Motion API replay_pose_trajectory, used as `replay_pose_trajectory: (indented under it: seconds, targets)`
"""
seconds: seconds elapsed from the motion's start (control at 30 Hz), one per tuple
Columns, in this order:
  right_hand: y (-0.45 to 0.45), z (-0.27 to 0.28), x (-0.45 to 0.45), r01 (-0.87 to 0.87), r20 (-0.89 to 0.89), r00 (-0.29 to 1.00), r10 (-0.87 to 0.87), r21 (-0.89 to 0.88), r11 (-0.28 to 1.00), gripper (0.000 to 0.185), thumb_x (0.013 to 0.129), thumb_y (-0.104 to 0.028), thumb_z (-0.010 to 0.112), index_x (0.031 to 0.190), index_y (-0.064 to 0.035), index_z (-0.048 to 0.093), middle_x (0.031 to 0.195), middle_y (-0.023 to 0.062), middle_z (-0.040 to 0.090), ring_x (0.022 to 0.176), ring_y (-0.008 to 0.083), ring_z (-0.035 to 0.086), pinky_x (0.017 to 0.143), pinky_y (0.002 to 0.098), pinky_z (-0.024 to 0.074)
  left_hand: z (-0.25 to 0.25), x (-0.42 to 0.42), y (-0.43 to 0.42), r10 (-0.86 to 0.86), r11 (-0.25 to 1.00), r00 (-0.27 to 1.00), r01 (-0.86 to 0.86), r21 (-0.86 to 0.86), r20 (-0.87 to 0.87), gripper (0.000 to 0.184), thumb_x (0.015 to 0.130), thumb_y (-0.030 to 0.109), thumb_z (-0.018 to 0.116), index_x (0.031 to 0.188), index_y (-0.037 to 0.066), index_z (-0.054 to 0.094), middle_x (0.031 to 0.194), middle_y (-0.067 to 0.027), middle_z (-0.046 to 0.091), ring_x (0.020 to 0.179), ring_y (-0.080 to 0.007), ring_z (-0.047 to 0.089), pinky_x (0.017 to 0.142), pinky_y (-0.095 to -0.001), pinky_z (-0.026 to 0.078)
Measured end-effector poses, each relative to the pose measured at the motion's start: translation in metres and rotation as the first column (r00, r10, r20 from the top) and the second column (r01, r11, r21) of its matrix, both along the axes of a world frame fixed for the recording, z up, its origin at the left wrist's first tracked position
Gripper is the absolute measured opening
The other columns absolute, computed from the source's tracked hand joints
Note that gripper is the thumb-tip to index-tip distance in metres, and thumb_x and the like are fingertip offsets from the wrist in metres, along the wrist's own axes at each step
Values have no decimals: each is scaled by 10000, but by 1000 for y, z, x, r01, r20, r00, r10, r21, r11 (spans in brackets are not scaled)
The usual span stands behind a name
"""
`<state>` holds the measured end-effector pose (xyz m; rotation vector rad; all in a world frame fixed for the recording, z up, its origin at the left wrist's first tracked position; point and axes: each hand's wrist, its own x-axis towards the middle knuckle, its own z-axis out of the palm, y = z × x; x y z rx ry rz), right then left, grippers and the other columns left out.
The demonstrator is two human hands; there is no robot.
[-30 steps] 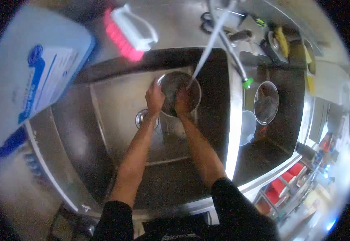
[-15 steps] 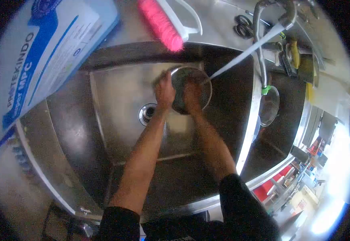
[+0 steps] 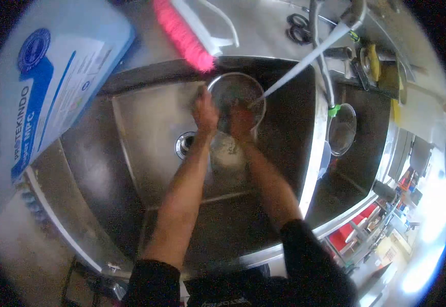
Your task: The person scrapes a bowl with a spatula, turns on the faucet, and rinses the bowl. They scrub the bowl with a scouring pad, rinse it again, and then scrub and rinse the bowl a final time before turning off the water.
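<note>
Your L hand (image 3: 206, 115) is at the L edge of the round bowl (image 3: 233, 87), fingers up along the rim; blurred, so can't tell if it's pinching the rim or just laid against it. Your R hand (image 3: 241, 122) reaches down inside the same bowl, fingers dim & blurred; can't tell if spread or closed, or on what.

Bowl loc.: far part of the big sink (image 3: 151, 117), beyond & to R of the drain (image 3: 186, 145). Can't tell if it rests on the sink floor or is lifted. Water (image 3: 305, 62) runs at a slant from the tap (image 3: 357, 14) to the bowl's R side.

Past the divider on your R, 2nd basin w/ a clear tub (image 3: 343, 135) & a pale container (image 3: 324, 159) just beside it, partly hidden. Green clip (image 3: 334, 110) at the end of the thin pipe, near the tub.

Back ledge: pink-bristled brush (image 3: 192, 41), bristle end overhanging the sink edge; black scissors (image 3: 298, 29) near the tap. Big jug (image 3: 54, 87), label "PROTEKINDO", stands out on your far L. You wear black sleeves (image 3: 156, 279).
</note>
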<state>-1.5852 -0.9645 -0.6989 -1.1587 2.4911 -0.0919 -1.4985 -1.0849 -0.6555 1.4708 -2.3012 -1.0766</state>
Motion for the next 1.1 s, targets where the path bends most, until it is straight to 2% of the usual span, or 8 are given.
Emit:
replay_pose_trajectory:
  seconds: [0.17,0.33,0.5,0.63,0.73,0.83,1.0,1.1]
  targets:
    - [-5,1,-14,-107,-31,994,104,-100,989,282,921,-216,487,1069,-30,638,1069,224,628,936,386,644,807,510,502,-15,10,8,-100,983,995,94,-157,-30,522,799,1,583,1306,15,462,910,-246,631,810,-431,632,682,-518,500]
    - [-12,12,-1,-133,-42,989,141,145,980,273,932,-197,469,1047,-22,645,1078,228,629,955,371,649,807,526,501,2,8,-5,-194,964,981,193,-181,10,454,812,68,615,1258,46,532,782,-177,630,741,-375,614,668,-487,499]
    - [-27,-14,-21,460,391,855,-339,-274,844,346,996,-251,412,1197,-20,572,1168,243,581,1077,369,581,908,484,451,6,6,-5,-137,990,989,139,-37,56,631,743,-26,633,1337,39,428,1087,-233,630,919,-433,630,798,-518,510]
    - [-15,5,2,-15,-1,1000,15,-113,993,323,969,-227,440,1156,-12,590,1132,243,591,1050,375,585,889,492,458,-10,11,1,-180,955,984,174,-241,-3,650,764,9,638,1371,43,408,1018,-224,646,904,-414,641,784,-509,512]
    - [-31,-4,-16,157,111,983,-144,-114,981,306,948,-209,460,1126,-6,604,1105,242,598,1031,380,589,874,497,462,12,2,-5,-74,996,995,69,-57,-74,643,759,32,647,1364,44,430,986,-222,651,903,-407,644,771,-507,512]
    - [-23,6,11,37,11,999,-36,-59,998,288,928,-191,481,1095,-1,617,1078,242,605,1011,384,592,860,503,467,1,8,-9,-253,967,965,254,3,71,573,757,49,661,1301,26,484,1090,-224,630,910,-407,629,779,-516,497]
    - [-39,-4,-5,166,54,985,-164,-38,985,259,894,-161,515,1045,9,639,1033,241,617,978,391,598,836,513,475,13,-3,-9,-118,992,991,122,-43,67,530,786,69,649,1292,25,495,1089,-240,633,934,-403,630,779,-516,496]
    - [-8,24,5,82,124,988,-97,117,990,286,892,-190,551,1098,-3,619,1099,231,607,1012,382,596,872,510,469,12,10,-8,-219,971,960,196,138,175,465,812,73,626,1261,22,517,1080,-253,633,979,-385,622,774,-504,503]
